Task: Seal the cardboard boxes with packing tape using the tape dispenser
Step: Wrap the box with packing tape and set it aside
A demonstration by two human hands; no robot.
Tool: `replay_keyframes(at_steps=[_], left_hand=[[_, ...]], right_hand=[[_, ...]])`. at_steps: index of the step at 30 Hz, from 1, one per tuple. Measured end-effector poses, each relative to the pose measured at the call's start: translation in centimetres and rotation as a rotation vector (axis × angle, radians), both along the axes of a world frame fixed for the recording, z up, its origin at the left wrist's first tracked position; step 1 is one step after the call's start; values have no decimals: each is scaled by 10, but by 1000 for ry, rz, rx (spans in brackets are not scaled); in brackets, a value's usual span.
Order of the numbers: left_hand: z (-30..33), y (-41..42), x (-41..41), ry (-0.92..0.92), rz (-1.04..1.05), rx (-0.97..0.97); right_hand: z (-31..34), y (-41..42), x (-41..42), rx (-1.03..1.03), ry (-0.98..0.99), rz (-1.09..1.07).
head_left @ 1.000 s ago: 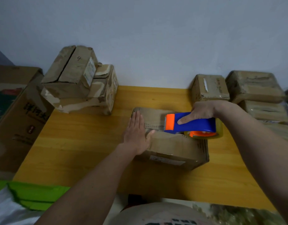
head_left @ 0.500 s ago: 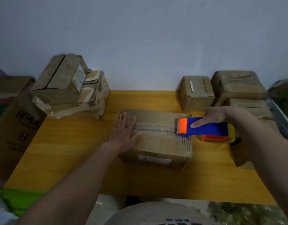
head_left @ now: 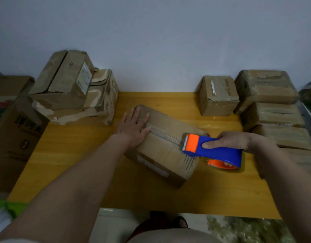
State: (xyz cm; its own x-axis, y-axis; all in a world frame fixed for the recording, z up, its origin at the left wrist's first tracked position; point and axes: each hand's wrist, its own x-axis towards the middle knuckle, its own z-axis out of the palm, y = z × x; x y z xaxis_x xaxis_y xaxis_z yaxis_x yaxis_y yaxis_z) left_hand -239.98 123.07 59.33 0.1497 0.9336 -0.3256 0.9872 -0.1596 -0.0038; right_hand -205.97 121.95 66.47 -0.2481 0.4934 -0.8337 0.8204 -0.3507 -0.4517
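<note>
A brown cardboard box lies at an angle in the middle of the yellow wooden table. A strip of tape runs along its top seam. My left hand presses flat on the box's far left end, fingers straight. My right hand grips a blue and orange tape dispenser. The dispenser's orange head sits at the box's right top edge, on the seam. Its tape roll hangs past the box's right side.
Two worn boxes are stacked at the back left. A small box and a stack of taped boxes stand at the back right. A large carton stands left of the table. The table's near edge runs just before my body.
The dispenser has travelled right along the seam to the box's right edge, laying tape. The box now lies turned at an angle, and my left hand stays pressed on its left end.
</note>
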Motion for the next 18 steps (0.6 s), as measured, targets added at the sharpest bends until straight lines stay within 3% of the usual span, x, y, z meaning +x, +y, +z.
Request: replay_keyframes(at_steps=[5,12,18], left_hand=[[-9,-11,21,-39,121,71],[-7,-41,50,-139,-223,74],[-10,-27,86,-133,-165,120]], right_hand=[[-6,-8,-8,-17,40,-24],[-7,-16,-6,-18,96,-47],[-9,-23,-3,-38,126,-77]])
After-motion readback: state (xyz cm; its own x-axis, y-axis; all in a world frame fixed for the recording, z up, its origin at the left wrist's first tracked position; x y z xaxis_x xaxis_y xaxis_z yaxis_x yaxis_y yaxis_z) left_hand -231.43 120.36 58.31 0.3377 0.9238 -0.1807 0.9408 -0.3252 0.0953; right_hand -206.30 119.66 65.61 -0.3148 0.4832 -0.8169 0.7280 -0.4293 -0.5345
